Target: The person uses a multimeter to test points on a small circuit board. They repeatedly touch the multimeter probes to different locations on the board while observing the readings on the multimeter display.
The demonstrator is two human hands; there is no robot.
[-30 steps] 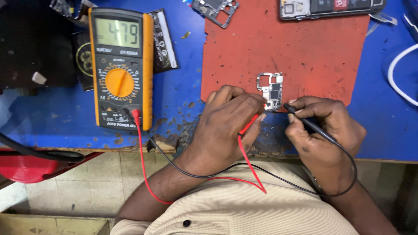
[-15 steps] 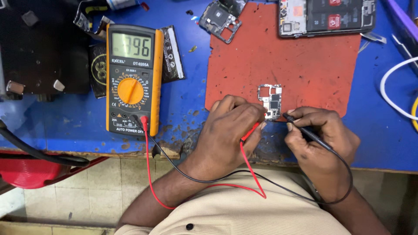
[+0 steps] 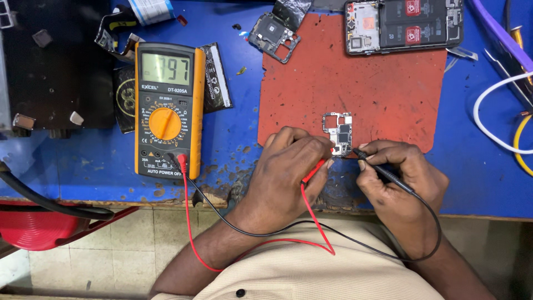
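Observation:
A small phone circuit board (image 3: 338, 132) lies on the red mat (image 3: 355, 83) near its front edge. My left hand (image 3: 288, 172) grips the red test probe (image 3: 315, 169), its tip at the board's lower left. My right hand (image 3: 397, 178) holds the black test probe (image 3: 383, 172), its tip touching the board's lower right corner. Red and black leads run from both probes across my lap to the yellow multimeter (image 3: 166, 111), which lies flat on the blue bench (image 3: 239, 133) to the left, its display lit with digits.
An opened phone (image 3: 402, 25) lies at the mat's far edge, a loose phone frame part (image 3: 275, 33) beside it. A black box (image 3: 55, 66) fills the far left. White and yellow cables (image 3: 499, 122) curl at the right. A red stool (image 3: 39, 228) stands below the bench's worn edge.
The view has shifted, so everything sits lower and further right in frame. The meter's reading has changed. Both hands stay on the probes at the board.

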